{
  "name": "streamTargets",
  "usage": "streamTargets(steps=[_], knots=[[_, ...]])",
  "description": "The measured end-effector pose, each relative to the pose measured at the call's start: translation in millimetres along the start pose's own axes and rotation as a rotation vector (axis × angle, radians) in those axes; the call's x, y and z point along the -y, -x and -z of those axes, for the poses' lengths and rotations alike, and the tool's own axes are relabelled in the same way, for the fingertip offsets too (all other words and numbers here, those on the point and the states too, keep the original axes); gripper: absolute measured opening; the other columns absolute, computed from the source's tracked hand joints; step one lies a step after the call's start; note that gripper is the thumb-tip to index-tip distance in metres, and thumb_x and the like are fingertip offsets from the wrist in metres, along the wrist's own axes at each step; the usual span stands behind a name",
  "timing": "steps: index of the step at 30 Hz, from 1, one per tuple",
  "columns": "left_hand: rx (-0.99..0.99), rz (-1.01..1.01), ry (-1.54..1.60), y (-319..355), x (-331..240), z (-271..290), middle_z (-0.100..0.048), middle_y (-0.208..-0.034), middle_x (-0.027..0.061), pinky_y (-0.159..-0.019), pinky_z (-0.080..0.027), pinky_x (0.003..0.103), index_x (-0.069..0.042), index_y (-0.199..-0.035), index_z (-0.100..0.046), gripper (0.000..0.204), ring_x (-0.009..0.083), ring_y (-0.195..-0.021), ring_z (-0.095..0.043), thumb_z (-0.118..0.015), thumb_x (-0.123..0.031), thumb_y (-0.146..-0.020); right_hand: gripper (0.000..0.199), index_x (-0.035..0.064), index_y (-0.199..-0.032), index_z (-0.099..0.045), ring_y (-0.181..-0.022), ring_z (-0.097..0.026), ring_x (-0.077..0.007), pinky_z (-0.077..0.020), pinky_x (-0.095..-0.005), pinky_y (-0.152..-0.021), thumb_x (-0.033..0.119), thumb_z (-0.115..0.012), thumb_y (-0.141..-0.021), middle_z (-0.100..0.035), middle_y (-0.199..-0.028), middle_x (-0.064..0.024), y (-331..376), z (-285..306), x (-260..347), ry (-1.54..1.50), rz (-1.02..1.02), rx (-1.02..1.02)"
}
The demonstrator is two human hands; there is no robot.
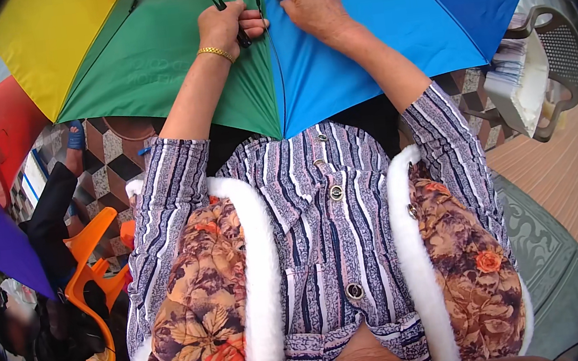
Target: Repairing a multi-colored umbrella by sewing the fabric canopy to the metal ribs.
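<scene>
Tiled floor far left, one rainbow umbrella (pixel 332 54) spread far ahead of me, my left hand (pixel 225 24) gripping small black scissors (pixel 234 23), right hand (pixel 312 7) pinching blue panel, one grey chair (pixel 559 50) right.

The open umbrella (pixel 330 40) fills the whole upper field and lies across the lap, so nothing passes forward except over its cloth. Both hands sit close together at the green-blue seam, the left hand (pixel 228 23) gripping small black scissors (pixel 231 19), the right hand (pixel 311 3) just beside. To the right a grey plastic chair (pixel 559 50) stands near; an orange chair (pixel 93 274) crowds the left.
</scene>
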State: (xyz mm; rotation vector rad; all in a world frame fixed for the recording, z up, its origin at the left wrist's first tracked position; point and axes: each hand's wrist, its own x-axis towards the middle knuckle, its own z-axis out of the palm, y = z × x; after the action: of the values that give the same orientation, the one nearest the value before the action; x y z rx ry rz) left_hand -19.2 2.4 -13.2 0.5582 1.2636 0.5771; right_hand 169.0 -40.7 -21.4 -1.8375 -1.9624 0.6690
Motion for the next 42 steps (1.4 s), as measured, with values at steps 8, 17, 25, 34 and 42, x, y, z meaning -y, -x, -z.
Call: streamTargets(steps=[8, 17, 25, 34, 42], knots=[[-0.033, -0.054, 0.036, 4, 4, -8, -0.069, -0.092, 0.028, -0.051, -0.062, 0.037, 0.012, -0.106, -0.053, 0.018, 0.0369, -0.07, -0.075, -0.054, -0.004, -0.099, 0.015, 0.0065, -0.096, -0.074, -0.095, -0.07, -0.0368, -0.0559, -0.0482, -0.082, 0.015, -0.067, -0.087, -0.074, -0.099, -0.0158, -1, 0, 9, 0.092, -0.091, 0.027], [-0.035, -0.072, 0.016, 7, 6, -12, -0.069, -0.093, 0.0257, -0.053, -0.062, 0.036, 0.01, -0.106, -0.054, 0.015, 0.0345, -0.07, -0.075, -0.054, -0.003, -0.098, 0.016, 0.0089, -0.091, -0.077, -0.088, -0.071, -0.0348, -0.0562, -0.047, -0.078, 0.017, -0.064, -0.086, -0.074, -0.09, -0.0143, -1, -5, -1, 0.091, -0.049, 0.043], [-0.04, -0.082, 0.008, 3, 16, -9, -0.068, -0.091, 0.0206, -0.056, -0.062, 0.034, 0.007, -0.106, -0.058, 0.013, 0.0312, -0.072, -0.075, -0.054, -0.004, -0.1, 0.009, 0.0044, -0.083, -0.067, -0.076, -0.065, -0.0405, -0.0551, -0.0511, -0.069, 0.008, -0.059, -0.087, -0.065, -0.081, -0.0197, -10, -37, -7, 0.062, 0.097, -0.14], [-0.011, -0.09, 0.106, 1, 17, -9, -0.068, -0.083, 0.0176, -0.049, -0.06, 0.033, 0.007, -0.102, -0.058, 0.011, 0.0292, -0.064, -0.074, -0.063, 0.0, -0.095, 0.012, 0.0063, -0.082, -0.069, -0.083, -0.065, -0.0413, -0.0546, -0.0507, -0.074, 0.013, -0.06, -0.087, -0.065, -0.082, -0.0198, -17, -31, -9, -0.063, 0.1, -0.112], [0.031, -0.077, 0.06, -8, 15, -7, -0.069, -0.08, 0.0155, -0.046, -0.056, 0.029, 0.006, -0.103, -0.061, 0.014, 0.0268, -0.062, -0.073, -0.066, -0.004, -0.095, 0.014, 0.0059, -0.084, -0.07, -0.083, -0.065, -0.0409, -0.0544, -0.0503, -0.076, 0.016, -0.061, -0.089, -0.065, -0.084, -0.0198, -17, -26, -1, -0.027, 0.03, -0.093]])
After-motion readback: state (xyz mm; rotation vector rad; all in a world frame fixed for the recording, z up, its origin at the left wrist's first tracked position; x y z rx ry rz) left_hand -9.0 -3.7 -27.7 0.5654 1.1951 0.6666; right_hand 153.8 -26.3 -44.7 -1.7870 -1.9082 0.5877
